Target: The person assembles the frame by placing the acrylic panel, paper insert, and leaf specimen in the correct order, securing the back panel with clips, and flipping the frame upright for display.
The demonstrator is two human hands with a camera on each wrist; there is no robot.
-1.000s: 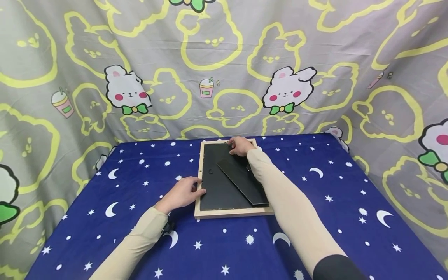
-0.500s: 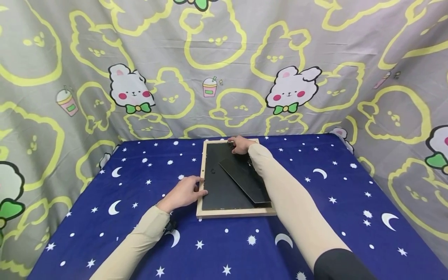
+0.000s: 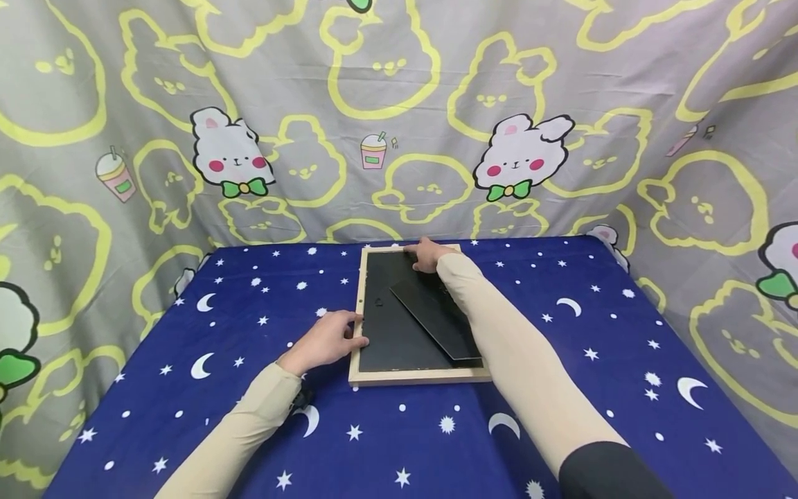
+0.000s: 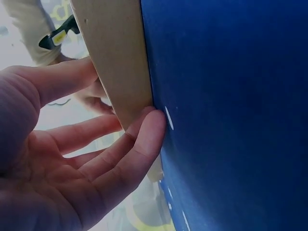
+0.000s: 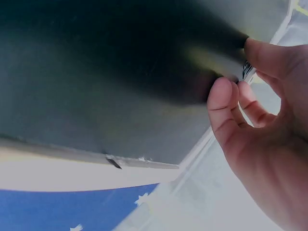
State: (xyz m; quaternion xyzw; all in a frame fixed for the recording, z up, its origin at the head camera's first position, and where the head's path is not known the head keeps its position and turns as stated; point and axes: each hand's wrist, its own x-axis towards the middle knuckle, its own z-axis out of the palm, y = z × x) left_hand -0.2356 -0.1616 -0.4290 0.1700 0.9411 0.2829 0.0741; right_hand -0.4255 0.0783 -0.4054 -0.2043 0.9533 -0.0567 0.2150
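A picture frame (image 3: 405, 376) with a light wooden border lies back up, its black backing board (image 3: 386, 343) showing. A black stand leg (image 3: 430, 315) slants across the board. My left hand (image 3: 327, 337) grips the frame's left side, thumb on top and fingers against the outer edge; the left wrist view shows this hand (image 4: 91, 139) on the wooden side. At the far edge is my right hand (image 3: 430, 256), index finger stretched toward the border. In the right wrist view, its fingertips (image 5: 221, 91) touch the backing around a small dark metal piece (image 5: 247, 70).
The frame rests on a dark blue cloth (image 3: 249, 430) with white moons and stars, near the table's far edge. Behind hangs a grey curtain (image 3: 399, 104) with cartoon animals. My right forearm (image 3: 517, 339) covers the frame's right side.
My right index finger has straightened a little along the far edge. The left hand and the frame stay in place; the head view has shifted slightly.
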